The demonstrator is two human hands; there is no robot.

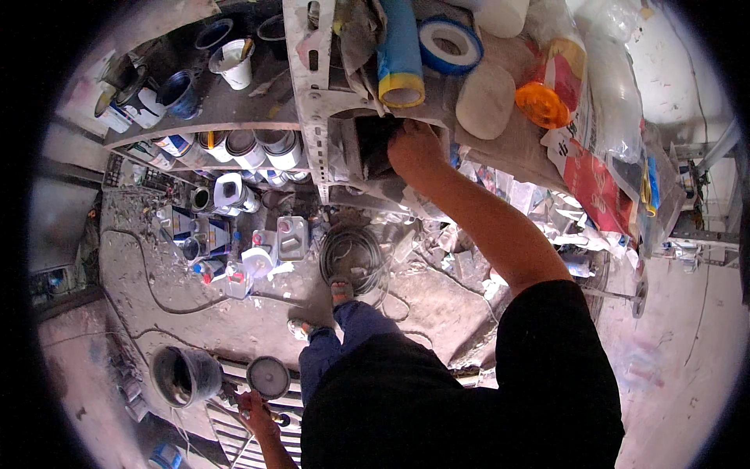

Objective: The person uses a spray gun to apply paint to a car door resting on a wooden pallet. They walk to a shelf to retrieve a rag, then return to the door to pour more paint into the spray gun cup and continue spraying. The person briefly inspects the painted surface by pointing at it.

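My right hand (414,150) reaches into an open box (349,148) at the shelf's front edge. Its fingers are curled, their tips lost in the dark interior, so what they grip, if anything, is hidden. Low at the left, my left hand (256,413) is closed around what looks like a spray gun (228,393). A round grey lid or cup top (268,377) shows just beyond that hand. Left of it stands a grey-stained bucket (185,377) with a dark inside.
Above the box lie a blue roll (400,55), a blue-rimmed tape roll (451,44) and an orange-ended container (544,104). Paint cans (245,147) crowd the left shelves. On the floor are a coiled hose (351,258), plastic jugs (293,237) and loose cables (152,289).
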